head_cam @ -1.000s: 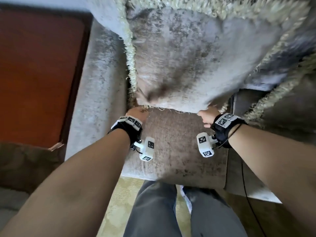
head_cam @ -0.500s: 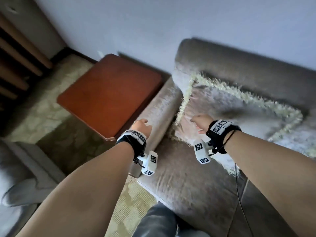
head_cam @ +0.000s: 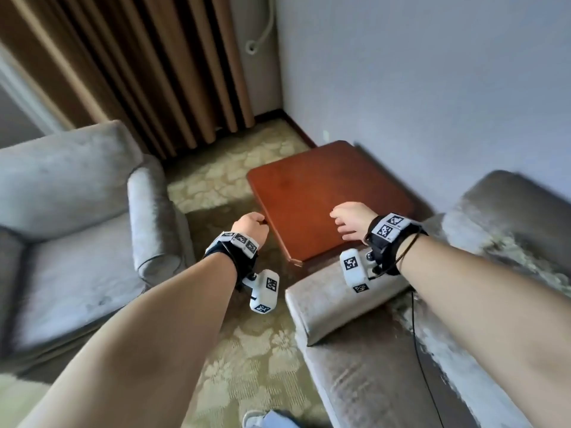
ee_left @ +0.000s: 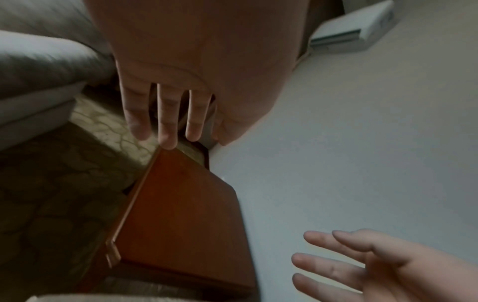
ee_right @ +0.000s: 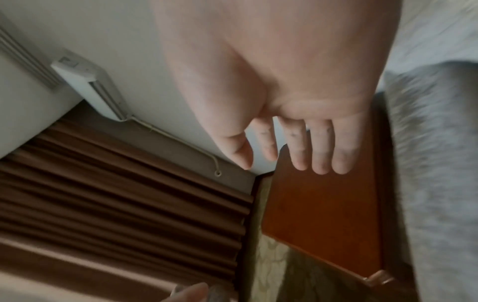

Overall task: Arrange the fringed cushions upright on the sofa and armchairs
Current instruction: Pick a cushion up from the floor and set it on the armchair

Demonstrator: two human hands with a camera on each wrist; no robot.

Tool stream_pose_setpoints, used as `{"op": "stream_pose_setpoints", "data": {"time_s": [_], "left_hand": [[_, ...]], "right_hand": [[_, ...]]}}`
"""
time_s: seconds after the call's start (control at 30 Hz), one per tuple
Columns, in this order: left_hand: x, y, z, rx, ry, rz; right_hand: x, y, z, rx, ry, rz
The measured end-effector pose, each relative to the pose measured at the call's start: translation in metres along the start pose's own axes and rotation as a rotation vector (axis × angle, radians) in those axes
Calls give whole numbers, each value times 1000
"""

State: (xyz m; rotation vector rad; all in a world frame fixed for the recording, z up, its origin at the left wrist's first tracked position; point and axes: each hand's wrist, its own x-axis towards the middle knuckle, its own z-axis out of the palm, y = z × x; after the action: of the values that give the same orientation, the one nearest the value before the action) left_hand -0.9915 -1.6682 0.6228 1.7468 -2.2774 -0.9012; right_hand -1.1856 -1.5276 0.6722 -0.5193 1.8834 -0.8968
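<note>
Nearest, both forearms reach out over the patterned carpet, and neither grip holds anything now — a second ago both hands were at the bottom edge of a fringed cushion on the sofa, and half a second ago the right one was still touching its face. The left hand hangs in the air with its fingers loosely straight, free of everything; the right hand is the same, fingers relaxed and apart above the wooden desk, touching nothing. The view has swung left, off the sofa: its arm lies near on the right, and only a strip of the cushion's pale fringe shows at the right edge, against the sofa back, so how straight the cushion stands cannot be told from here. That cushion looks placed and let go, which I take to mean the sofa step is done or nearly so. Farther left sits the grey armchair with no cushion seen on its seat or back — likely the next place to see to, though no other fringed cushion is in view. Beyond it hang brown curtains, with the pale wall at the far right.
</note>
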Motion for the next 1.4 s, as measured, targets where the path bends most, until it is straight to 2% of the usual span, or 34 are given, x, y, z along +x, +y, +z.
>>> {"op": "stream_pose_setpoints", "data": {"time_s": [0.33,0.47,0.77,1.0,1.23,1.4], "left_hand": [[55,-155,-137,-176,117,-245],[67,-218,-192,-167,176,-333],[57,-339,-248,-266,258,-531],[56,-433,-284,-383,305,-657],[47,-527,-340,-414,480,-831],[-14,-601,-348,-517,622,-1023]], "right_hand": [[37,-146,178,-180,-230,-103],[48,-194,259,-282,-297,-175],[54,-237,415,-461,-523,-255],[65,-274,534,-591,-654,-241],[72,-323,683,-740,-806,-330],[40,-318,808,-892,-946,-441]]}}
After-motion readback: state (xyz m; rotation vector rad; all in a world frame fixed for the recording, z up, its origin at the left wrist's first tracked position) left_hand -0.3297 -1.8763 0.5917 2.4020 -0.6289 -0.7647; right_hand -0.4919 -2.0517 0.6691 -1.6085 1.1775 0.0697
